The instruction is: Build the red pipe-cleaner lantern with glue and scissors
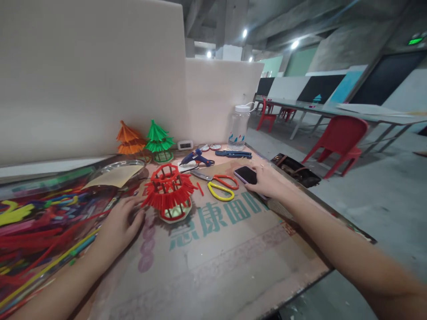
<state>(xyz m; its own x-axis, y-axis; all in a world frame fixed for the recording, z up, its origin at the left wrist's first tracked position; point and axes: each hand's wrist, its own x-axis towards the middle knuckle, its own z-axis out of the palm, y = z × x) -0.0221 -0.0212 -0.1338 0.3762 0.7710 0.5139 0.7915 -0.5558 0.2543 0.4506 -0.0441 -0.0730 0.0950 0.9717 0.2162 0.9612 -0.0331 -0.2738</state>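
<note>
My left hand (pixel 125 220) lies on the table with its fingers loosely apart and holds nothing. Its fingertips are close beside a red model pavilion (pixel 168 195) made of fuzzy stems, with a fringed roof and dark posts; whether they touch it I cannot tell. On the right, my right hand (pixel 265 181) grips the edges of a smartphone (pixel 246 174) with a dark screen, thumb on the near side. Between the hands lie scissors (pixel 220 186) with one yellow and one red-orange handle. A short red stem piece (pixel 200 189) is beside the pavilion.
Behind stand orange (pixel 128 138) and green (pixel 159 140) models, a blue glue gun (pixel 196 158), blue pliers-like tool (pixel 233 154), small white device (pixel 185 145) and water bottle (pixel 238 126). Colourful fuzzy stems (pixel 43 222) and a metal tray (pixel 140 164) fill the left. A red chair (pixel 343 138) stands beyond.
</note>
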